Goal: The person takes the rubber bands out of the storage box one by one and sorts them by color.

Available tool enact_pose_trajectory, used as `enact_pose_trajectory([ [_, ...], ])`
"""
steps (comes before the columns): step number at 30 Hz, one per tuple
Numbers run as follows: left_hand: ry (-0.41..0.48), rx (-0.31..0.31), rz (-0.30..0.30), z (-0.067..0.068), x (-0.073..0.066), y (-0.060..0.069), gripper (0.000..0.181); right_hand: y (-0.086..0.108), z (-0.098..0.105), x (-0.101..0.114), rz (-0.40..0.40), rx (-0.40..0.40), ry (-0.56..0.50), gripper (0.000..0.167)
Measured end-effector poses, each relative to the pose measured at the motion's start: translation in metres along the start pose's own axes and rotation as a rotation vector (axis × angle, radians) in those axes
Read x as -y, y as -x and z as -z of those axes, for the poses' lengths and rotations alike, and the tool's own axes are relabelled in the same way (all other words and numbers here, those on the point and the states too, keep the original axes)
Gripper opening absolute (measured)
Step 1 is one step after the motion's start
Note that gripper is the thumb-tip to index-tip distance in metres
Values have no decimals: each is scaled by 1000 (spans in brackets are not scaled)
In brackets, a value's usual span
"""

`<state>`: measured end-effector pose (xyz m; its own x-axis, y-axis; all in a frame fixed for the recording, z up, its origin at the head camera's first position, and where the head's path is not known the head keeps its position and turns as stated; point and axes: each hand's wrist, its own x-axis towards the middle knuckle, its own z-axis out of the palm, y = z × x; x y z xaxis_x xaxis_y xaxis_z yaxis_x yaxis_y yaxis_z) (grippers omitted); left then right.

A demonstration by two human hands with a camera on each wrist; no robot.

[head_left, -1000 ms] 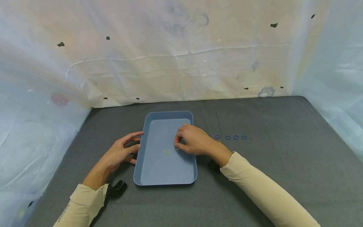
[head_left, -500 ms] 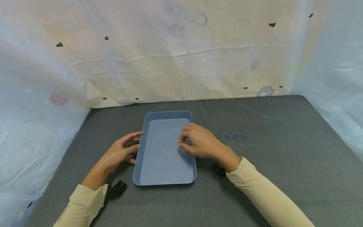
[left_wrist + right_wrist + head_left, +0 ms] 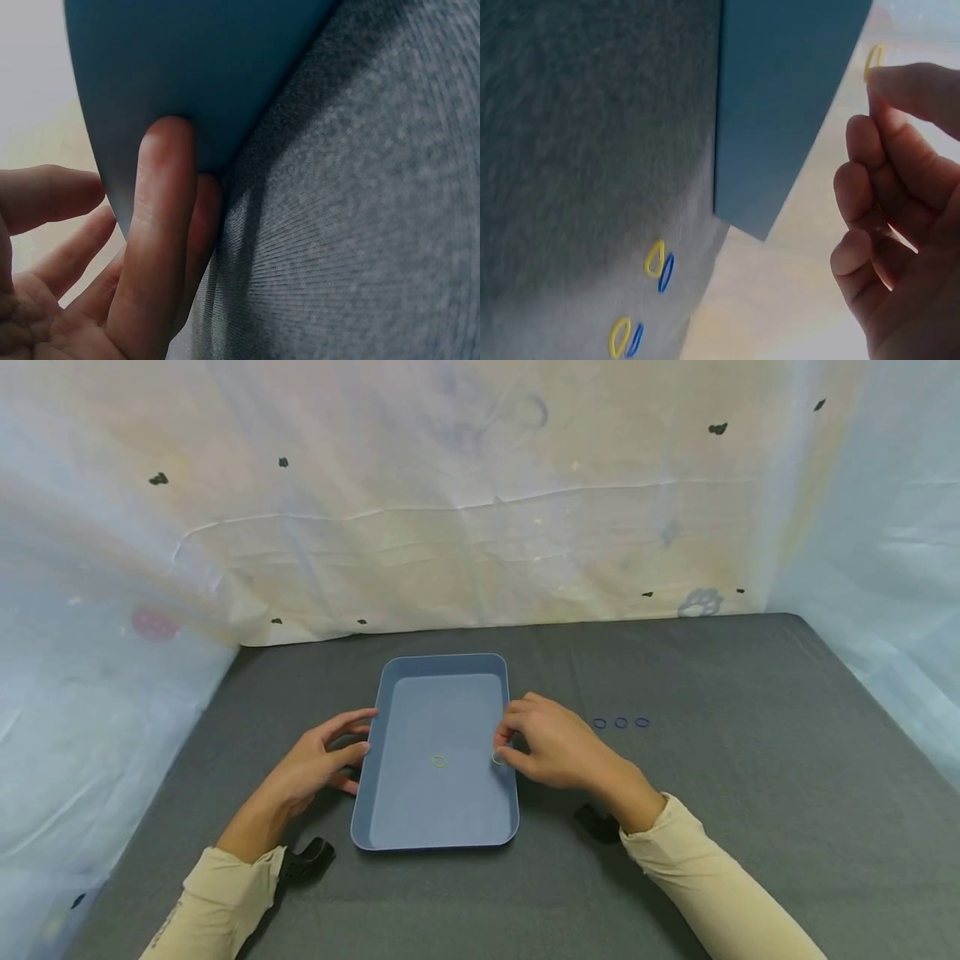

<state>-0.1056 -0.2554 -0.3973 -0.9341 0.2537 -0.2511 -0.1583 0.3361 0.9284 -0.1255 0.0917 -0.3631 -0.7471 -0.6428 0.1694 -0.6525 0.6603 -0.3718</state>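
A shallow blue tray (image 3: 442, 818) lies on the grey cloth in the head view. My left hand (image 3: 311, 768) rests against its left side, fingertips touching the outer wall and rim; in the left wrist view, fingers (image 3: 165, 180) lie on that wall without curling. Near the tray's right rim, my right hand (image 3: 555, 747) pinches a small yellow rubber band (image 3: 868, 66) between thumb and fingertip, held up above the tray. Another yellow rubber band (image 3: 439, 767) lies on the tray floor, near the middle.
Several blue rubber bands lie in a row right of the tray, among them one blue band (image 3: 621, 727). In the right wrist view, yellow bands (image 3: 618, 337) lie beside blue bands (image 3: 635, 340) on the cloth. A patterned curtain (image 3: 480, 527) hangs behind the table.
My right hand has moved right across the tray, toward its right rim, still pinching the yellow rubber band. The left hand and the tray have stayed put.
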Motion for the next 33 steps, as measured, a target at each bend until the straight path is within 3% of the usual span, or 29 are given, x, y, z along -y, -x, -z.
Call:
enact_pose_trajectory([
  [15, 20, -5, 6, 0, 5, 0, 60, 16, 0, -11, -7, -38, -34, 5],
  [33, 8, -6, 12, 3, 1, 1, 60, 23, 26, -39, -157, -64, -45, 4],
])
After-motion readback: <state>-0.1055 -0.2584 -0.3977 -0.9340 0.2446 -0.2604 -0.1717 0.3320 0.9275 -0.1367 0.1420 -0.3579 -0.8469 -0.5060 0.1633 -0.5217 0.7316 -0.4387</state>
